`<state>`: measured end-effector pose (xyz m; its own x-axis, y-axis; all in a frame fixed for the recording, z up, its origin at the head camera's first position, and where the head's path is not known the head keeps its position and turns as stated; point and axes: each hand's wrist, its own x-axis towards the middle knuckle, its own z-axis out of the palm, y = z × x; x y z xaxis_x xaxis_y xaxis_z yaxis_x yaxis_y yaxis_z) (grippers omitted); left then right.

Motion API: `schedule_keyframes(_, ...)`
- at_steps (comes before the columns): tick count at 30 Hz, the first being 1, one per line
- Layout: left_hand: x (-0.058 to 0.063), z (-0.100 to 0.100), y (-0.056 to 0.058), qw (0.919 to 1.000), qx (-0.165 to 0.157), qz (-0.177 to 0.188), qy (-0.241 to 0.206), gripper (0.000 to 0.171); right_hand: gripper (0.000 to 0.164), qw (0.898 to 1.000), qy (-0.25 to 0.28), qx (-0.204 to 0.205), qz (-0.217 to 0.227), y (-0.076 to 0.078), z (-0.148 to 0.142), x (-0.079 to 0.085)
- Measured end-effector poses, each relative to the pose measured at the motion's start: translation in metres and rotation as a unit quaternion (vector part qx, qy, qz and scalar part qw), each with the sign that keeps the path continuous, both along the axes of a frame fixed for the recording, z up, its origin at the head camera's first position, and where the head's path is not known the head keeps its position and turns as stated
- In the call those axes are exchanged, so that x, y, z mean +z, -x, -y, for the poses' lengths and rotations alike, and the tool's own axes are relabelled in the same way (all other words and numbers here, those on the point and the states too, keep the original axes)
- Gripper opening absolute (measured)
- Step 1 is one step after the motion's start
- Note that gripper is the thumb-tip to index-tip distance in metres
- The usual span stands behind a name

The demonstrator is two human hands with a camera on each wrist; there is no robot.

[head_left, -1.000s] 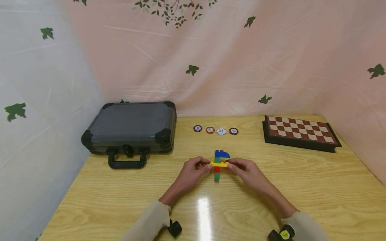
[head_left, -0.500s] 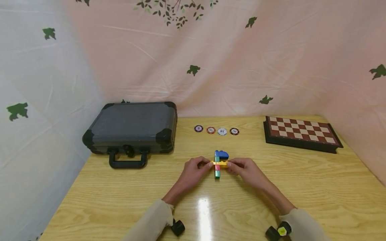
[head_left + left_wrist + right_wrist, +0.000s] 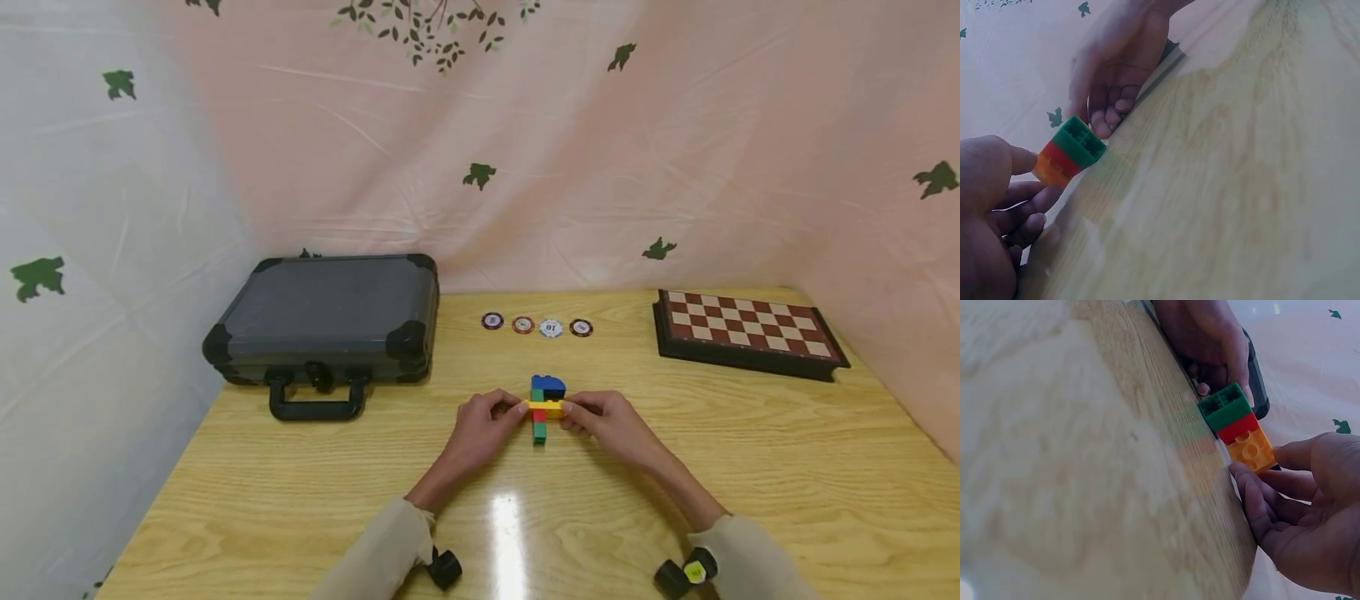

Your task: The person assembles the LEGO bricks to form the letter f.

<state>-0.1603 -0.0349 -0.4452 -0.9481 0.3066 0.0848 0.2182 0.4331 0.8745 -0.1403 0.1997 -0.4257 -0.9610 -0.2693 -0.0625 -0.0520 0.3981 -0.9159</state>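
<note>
Both hands hold one figure of toy building bricks over the wooden table. A long yellow brick [image 3: 546, 406] lies crosswise in it, with a blue curved-edge brick [image 3: 547, 384] at the far end. A red brick [image 3: 1237, 429] and a green brick [image 3: 1080, 141] follow on the near side; the green one shows its hollow underside in both wrist views. My left hand [image 3: 483, 429] pinches the yellow brick's left end between thumb and fingers. At its right end, the thumb and fingers of my right hand [image 3: 618, 427] pinch the same brick.
A grey case [image 3: 330, 304] with black corners and handle stands at the back left of the table [image 3: 300, 500]. Several poker chips [image 3: 522, 325] lie in a row behind the hands. A folded chessboard [image 3: 750, 329] is at the back right, before a hanging cloth [image 3: 555, 125].
The brick figure has tilted between the fingers, so it looks shorter and the blue brick shows a dark lower side. Both hands keep their pinch and have barely moved.
</note>
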Motion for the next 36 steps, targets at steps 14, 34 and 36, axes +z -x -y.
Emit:
schedule_keyframes(14,-0.0022,0.0001,0.0015,0.9999,-0.001,-0.014,0.007,0.024,0.027,1.0,-0.003,-0.012,-0.007,-0.0005,0.004,0.0008)
schedule_keyframes(34,-0.0009,0.0008,0.0,0.9998,-0.001,-0.02,0.006,0.022,0.027,1.0,-0.014,-0.021,-0.008,-0.0015,0.0062,0.0003)
schedule_keyframes(36,-0.0011,0.0009,0.0,0.9998,-0.002,-0.02,0.006,0.022,0.028,1.0,-0.013,-0.021,-0.004,-0.0015,0.0062,0.0002)
